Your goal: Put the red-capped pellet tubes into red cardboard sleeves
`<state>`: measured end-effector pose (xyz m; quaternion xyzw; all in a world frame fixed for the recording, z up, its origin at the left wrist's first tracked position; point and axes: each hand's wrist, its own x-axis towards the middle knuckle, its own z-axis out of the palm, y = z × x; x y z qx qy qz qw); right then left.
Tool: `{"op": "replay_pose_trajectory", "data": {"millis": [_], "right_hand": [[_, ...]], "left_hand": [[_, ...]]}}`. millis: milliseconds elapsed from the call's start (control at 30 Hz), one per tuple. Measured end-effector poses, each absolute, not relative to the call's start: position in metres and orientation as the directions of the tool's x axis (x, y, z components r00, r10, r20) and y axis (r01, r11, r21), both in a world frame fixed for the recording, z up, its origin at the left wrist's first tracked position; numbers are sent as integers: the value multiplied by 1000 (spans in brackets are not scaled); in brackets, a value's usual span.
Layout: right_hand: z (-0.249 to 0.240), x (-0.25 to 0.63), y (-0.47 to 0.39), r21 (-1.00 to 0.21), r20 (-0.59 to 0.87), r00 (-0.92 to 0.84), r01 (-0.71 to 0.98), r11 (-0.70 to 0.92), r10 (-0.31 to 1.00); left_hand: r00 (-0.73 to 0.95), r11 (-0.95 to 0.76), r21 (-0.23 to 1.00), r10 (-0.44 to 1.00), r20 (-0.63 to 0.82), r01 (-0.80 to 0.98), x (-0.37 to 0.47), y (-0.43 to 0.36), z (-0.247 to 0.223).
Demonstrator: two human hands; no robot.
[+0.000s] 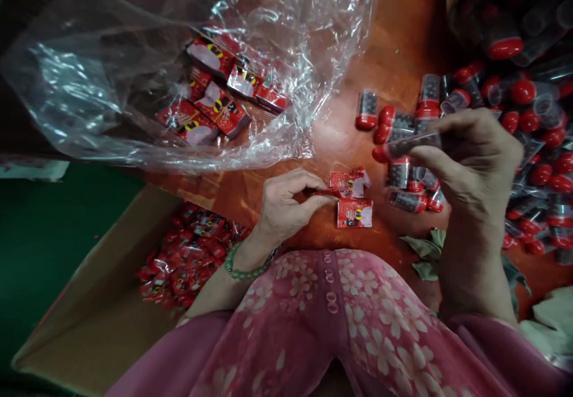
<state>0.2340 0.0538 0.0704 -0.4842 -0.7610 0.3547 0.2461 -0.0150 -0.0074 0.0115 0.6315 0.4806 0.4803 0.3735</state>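
Note:
My left hand (290, 206) is closed, pinching a small red printed packet (330, 192) edge-on between thumb and fingertips. Just beyond its fingertips lie two flat red printed pieces on the table, the upper piece (347, 183) partly folded and the lower piece (355, 213) square. My right hand (474, 152) is raised over the right side and grips a small clear plastic tube (414, 144) between thumb and fingers. The tube is nearly level, and a red cap shows at its left end. Below and beyond it are several red-capped tubes (367, 110) with dark contents.
A large clear plastic bag (308, 57) holding bundles of red packets (221, 107) covers the back left. At the lower left, a cardboard box (94, 283) contains many red wrapped pieces (183, 259). Red-capped tubes (541, 173) are heaped at right, with cloth scraps (425, 254) nearby.

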Motion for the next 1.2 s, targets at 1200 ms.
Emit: {"op": "replay_pose_trajectory", "data": {"millis": [1200], "right_hand": [[70,210,21,-836,-90,-441,520,172,893]], "left_hand": [[446,-95,975,895,-4,199,-22,-9,6]]}}
